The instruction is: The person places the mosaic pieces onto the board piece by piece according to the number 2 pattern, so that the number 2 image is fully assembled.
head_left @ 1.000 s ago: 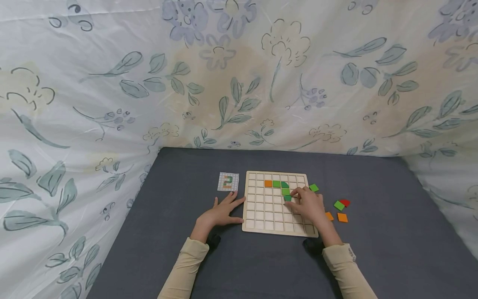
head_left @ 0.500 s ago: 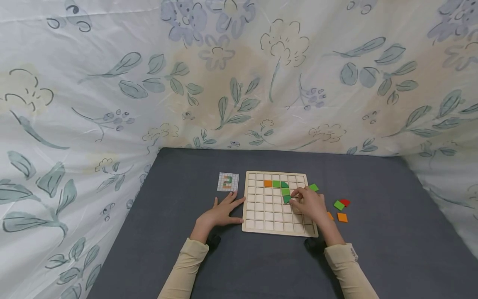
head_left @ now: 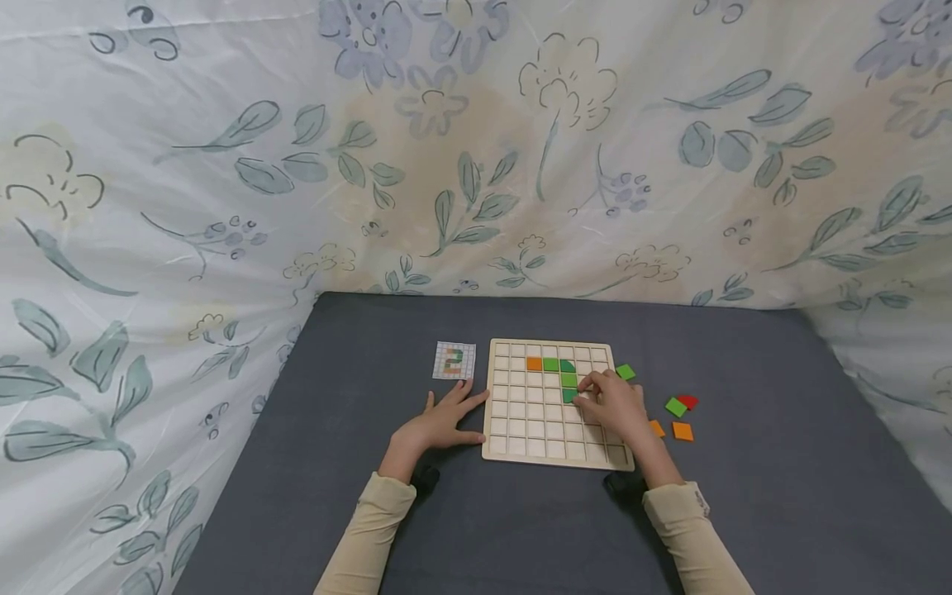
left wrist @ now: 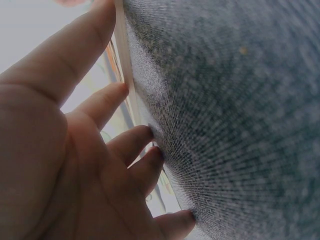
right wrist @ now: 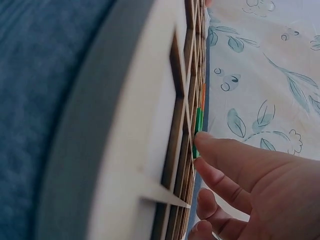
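A wooden grid board (head_left: 513, 423) lies on the dark cloth, with square cells. My right hand (head_left: 616, 406) is over its right half, thumb and index finger at the right side of a dark green tile (head_left: 568, 396); the right wrist view shows them pinching at the green edge (right wrist: 197, 142). Above that tile sit a light green square (head_left: 568, 380) and a dark green rounded tile (head_left: 567, 366). Left of these are another light green square (head_left: 550, 364) and an orange square (head_left: 534, 364). My left hand (head_left: 437, 423) is spread, thumb and fingertips touching the board's left edge.
A small card (head_left: 454, 361) with a coloured figure on a grid lies behind my left hand. Right of the board are a light green tile (head_left: 625, 372), another green tile (head_left: 676, 406) against a red one (head_left: 688, 402), and orange tiles (head_left: 682, 431). A floral curtain (head_left: 476, 165) hangs behind.
The dark green tile under my right fingers has turned and shifted slightly, and now lines up with its cell below the light green square. My left hand has stayed in place.
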The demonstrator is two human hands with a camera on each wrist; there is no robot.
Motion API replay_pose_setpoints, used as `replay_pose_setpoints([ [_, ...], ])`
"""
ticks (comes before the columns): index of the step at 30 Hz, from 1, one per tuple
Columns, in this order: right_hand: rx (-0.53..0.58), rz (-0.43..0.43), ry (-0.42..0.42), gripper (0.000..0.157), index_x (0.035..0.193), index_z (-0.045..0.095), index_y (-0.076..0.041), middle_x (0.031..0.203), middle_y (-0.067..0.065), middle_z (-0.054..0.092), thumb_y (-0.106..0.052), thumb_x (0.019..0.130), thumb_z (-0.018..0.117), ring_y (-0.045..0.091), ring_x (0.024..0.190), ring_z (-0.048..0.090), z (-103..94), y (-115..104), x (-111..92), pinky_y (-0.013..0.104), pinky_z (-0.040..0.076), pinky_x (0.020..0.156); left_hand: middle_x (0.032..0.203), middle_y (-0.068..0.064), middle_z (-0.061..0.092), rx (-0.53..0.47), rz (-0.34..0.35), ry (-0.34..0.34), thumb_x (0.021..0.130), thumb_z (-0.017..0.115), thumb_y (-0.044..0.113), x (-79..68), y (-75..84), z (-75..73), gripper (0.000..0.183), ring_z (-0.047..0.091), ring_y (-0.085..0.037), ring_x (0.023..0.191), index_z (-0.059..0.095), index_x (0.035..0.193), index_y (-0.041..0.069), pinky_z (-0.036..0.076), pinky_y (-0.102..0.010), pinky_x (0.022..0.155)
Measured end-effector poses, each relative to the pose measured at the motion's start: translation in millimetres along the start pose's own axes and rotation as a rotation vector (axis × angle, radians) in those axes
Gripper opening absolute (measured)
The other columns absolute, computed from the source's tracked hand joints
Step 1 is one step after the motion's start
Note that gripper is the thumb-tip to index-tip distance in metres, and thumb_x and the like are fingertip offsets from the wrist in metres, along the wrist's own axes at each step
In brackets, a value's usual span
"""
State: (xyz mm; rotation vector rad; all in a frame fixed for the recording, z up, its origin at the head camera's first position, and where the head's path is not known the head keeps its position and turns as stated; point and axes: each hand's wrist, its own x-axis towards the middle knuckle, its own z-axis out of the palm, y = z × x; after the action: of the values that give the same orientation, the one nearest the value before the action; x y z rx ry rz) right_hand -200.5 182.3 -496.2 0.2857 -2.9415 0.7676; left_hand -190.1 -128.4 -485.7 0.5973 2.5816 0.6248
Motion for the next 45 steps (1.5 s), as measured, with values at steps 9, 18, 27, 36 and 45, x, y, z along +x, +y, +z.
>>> replay_pose_setpoints([
  [9, 0.025, 0.029, 0.002, 0.018, 0.090, 0.066, -0.015, 0.078, 0.002, 0.052, -0.029, 0.080, 0.072, 0.016, 0.067, 0.047, -1.1, 2, 0, 0.039, 0.026, 0.067, 0.156, -0.007, 0.009, 0.006, -0.012, -0.001, 0.084, 0.063, 0.046, 0.9, -0.5, 0.7, 0.077, 0.004, -0.025, 0.144, 0.024, 0.148, 0.027, -0.004, -0.063, 0.108],
  [18, 0.046, 0.039, 0.018, 0.019, 0.092, 0.067, -0.012, 0.083, 0.007, 0.059, -0.028, 0.082, 0.071, 0.024, 0.075, 0.055, -5.9, 8, 0, 0.050, 0.030, 0.074, 0.156, -0.008, 0.009, 0.006, -0.008, 0.002, 0.085, 0.063, 0.046, 0.4, 0.2, 0.4, 0.077, 0.003, -0.027, 0.144, 0.024, 0.149, 0.026, -0.003, -0.064, 0.108],
  [27, 0.041, 0.081, 0.031, 0.021, 0.096, 0.067, -0.010, 0.089, 0.010, 0.057, -0.026, 0.083, 0.070, 0.024, 0.077, 0.052, -13.7, 19, 0, 0.048, 0.028, 0.073, 0.156, -0.008, 0.009, 0.001, -0.010, 0.006, 0.085, 0.063, 0.044, -0.2, 1.9, -1.0, 0.076, 0.003, -0.027, 0.144, 0.025, 0.148, 0.027, -0.003, -0.063, 0.108],
  [36, 0.038, 0.089, 0.031, 0.028, 0.103, 0.066, -0.009, 0.089, 0.011, 0.054, -0.028, 0.084, 0.069, 0.024, 0.075, 0.050, -24.1, 36, 0, 0.042, 0.025, 0.067, 0.156, -0.008, 0.008, -0.001, 0.005, -0.004, 0.085, 0.062, 0.046, 1.7, -2.0, 1.8, 0.077, 0.002, -0.026, 0.144, 0.024, 0.149, 0.026, -0.004, -0.063, 0.108],
  [45, 0.031, 0.144, -0.015, 0.035, 0.118, 0.062, -0.010, 0.092, 0.012, 0.054, -0.028, 0.088, 0.065, 0.024, 0.074, 0.048, -40.6, 49, -1, 0.038, 0.022, 0.065, 0.156, -0.010, 0.009, -0.016, 0.016, 0.001, 0.085, 0.063, 0.044, -1.0, 0.5, -1.2, 0.076, 0.003, -0.028, 0.144, 0.025, 0.148, 0.025, -0.004, -0.065, 0.107],
])
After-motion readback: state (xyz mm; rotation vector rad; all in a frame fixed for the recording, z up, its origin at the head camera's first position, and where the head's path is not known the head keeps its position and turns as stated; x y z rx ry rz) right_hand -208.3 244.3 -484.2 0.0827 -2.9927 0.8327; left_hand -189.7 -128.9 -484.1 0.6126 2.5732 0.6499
